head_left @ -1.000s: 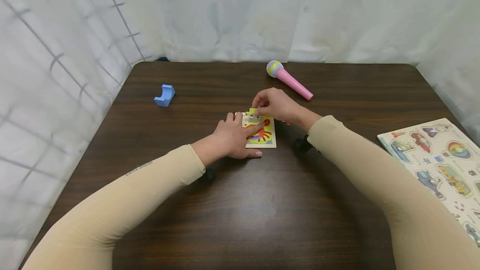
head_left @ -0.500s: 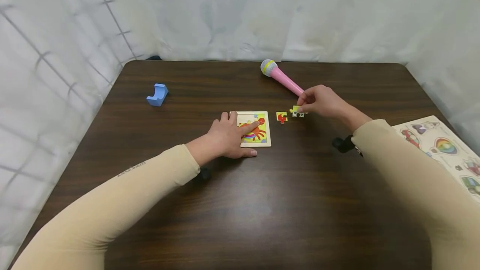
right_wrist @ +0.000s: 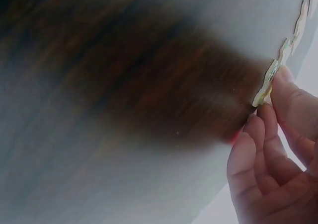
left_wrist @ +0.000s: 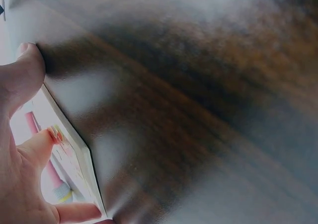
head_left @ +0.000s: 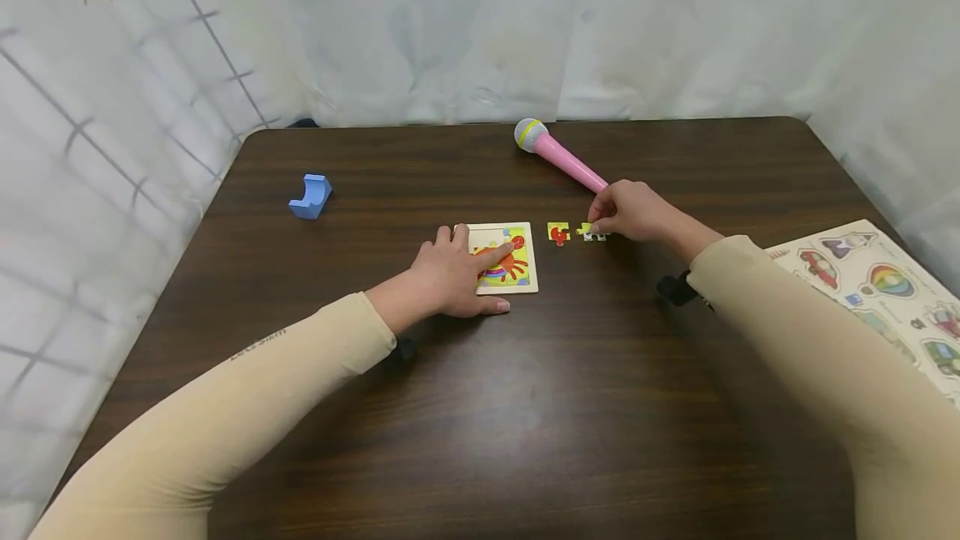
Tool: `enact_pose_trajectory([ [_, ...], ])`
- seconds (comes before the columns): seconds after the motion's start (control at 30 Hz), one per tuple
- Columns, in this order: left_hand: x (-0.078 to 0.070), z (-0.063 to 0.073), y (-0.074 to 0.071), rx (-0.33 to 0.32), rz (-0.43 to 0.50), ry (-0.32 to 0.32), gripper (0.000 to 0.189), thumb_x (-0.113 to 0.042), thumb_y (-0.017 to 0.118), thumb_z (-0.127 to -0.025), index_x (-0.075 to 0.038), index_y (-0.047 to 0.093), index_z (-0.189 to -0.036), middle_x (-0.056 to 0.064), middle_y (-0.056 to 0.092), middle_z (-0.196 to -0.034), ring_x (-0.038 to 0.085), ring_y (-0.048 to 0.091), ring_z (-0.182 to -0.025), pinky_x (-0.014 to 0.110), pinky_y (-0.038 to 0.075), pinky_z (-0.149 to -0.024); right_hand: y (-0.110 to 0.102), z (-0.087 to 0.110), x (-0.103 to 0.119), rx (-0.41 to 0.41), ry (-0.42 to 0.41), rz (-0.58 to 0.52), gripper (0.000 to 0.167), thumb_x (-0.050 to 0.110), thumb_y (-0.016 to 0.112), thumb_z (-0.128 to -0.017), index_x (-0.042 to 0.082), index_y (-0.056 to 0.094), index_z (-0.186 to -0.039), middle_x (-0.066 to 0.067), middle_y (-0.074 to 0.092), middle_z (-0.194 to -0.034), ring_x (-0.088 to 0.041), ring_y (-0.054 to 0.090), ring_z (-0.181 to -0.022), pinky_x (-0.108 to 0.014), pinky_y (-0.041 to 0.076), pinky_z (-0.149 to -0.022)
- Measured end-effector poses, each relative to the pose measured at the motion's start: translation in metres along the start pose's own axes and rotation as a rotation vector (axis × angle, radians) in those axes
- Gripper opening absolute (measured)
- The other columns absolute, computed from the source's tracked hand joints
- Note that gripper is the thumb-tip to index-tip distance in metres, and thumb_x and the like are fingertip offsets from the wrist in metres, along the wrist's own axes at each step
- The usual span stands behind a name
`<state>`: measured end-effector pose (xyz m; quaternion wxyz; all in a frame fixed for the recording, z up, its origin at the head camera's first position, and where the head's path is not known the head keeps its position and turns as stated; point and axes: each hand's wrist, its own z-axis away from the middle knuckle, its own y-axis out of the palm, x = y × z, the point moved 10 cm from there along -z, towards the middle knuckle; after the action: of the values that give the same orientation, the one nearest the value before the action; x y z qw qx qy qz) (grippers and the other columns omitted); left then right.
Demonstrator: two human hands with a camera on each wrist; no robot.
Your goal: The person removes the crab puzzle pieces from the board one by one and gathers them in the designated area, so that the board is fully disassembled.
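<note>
A person's left hand (head_left: 456,273) lies across the left part of a small square wooden jigsaw tray (head_left: 533,269) near the middle of the dark wood-grain table (head_left: 465,432); its grip is loose and spread, closed on nothing, with the index finger stretched over the red-orange crab picture and the thumb extended on the table just below the near edge. Pale wood shows in the upper left of the tray, and a red claw on yellow shows in its upper right. The right hand (head_left: 637,211) has its grip gathered on a yellow-and-white jigsaw piece with eyes (head_left: 589,235), pinched between thumb and fingertips low over the table, to the right of the tray; the right wrist view shows the remaining fingers curled beneath. Between the tray and that hand lies a loose yellow jigsaw piece with a red claw (head_left: 558,232), apart from the tray. A pink toy microphone (head_left: 567,162) slants behind the pieces, its handle end reaching the right hand's outline; whether they touch cannot be told. A light-blue cradle-shaped block (head_left: 311,197) stands toward the far left, and a vehicle-picture puzzle board (head_left: 847,277) lies at the right, partly covered by the cream right sleeve (head_left: 780,340).
</note>
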<state>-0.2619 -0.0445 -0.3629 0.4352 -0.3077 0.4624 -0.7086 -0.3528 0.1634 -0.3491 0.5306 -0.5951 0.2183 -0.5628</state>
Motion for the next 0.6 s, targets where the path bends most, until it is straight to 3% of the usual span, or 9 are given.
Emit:
enact_pose_trajectory([
  [0.6,0.0017,-0.0014,0.0021,0.008,-0.023,-0.015,0.091,-0.078,0.055,-0.087,-0.045,0.015,-0.163,0.025,0.03,-0.156,0.042,0.037,-0.136,0.05,0.049,-0.099,0.0018,0.0003,0.0006,0.006,0.024,-0.038,0.013,0.014,0.076,-0.093,0.003,0.072,-0.097,-0.01,0.071,-0.09,-0.024,0.058,-0.084,-0.033,0.045,-0.073],
])
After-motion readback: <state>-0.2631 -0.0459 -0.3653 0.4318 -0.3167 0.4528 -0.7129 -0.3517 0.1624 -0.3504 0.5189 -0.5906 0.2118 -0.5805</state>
